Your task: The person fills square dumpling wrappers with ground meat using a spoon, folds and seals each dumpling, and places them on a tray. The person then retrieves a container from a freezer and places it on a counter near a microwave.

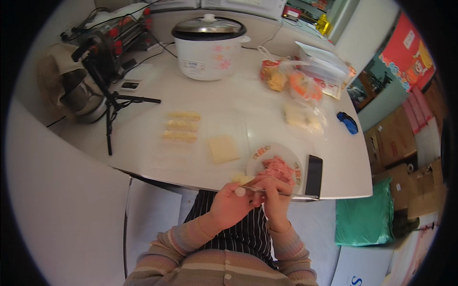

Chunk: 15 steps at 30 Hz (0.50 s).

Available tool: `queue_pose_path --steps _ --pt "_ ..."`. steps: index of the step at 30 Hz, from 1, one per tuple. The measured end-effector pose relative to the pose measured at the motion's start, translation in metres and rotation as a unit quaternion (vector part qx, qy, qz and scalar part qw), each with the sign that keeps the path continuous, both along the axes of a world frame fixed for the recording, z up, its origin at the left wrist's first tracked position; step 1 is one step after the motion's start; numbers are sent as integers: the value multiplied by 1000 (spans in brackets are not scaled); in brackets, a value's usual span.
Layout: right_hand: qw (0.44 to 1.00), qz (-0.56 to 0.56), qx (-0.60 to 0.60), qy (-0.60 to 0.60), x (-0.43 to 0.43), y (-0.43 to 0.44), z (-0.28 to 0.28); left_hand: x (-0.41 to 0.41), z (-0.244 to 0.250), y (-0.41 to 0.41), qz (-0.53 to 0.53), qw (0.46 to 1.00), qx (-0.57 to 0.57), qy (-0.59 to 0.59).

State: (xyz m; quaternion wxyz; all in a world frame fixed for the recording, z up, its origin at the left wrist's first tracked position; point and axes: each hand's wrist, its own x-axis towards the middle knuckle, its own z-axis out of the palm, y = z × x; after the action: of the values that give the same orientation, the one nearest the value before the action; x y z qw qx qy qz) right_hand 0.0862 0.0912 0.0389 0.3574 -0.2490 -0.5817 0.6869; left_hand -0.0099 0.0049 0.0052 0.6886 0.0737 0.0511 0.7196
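At the table's near edge my left hand [230, 202] holds a pale piece of dough or wrapper [242, 178], partly hidden by the fingers. My right hand [277, 196] is close against it and grips a thin metal utensil [286, 193] whose tip lies by the wrapper. Just beyond the hands, a patterned plate [256, 162] carries pink minced meat [277, 168]. Left of the plate lies a stack of square wrappers [223, 149]. Several pale yellow rolls [181, 125] lie in rows further left. A dark phone [314, 175] is right of the plate.
A white rice cooker [209, 53] with a glass lid stands at the back. A black tripod [112, 103] and a small white scale [134, 80] are at the left. Bagged food [275, 75], a clear bag with pale contents [304, 118] and a blue item [347, 122] lie at the right.
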Motion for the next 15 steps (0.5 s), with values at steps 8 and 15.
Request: queue_pose_path --steps 8,15 --pt "995 -47 12 85 23 -1 -2 -93 -20 -28 294 922 -187 167" --pt "997 11 11 81 26 -8 -19 -203 -43 -63 436 633 -344 538"
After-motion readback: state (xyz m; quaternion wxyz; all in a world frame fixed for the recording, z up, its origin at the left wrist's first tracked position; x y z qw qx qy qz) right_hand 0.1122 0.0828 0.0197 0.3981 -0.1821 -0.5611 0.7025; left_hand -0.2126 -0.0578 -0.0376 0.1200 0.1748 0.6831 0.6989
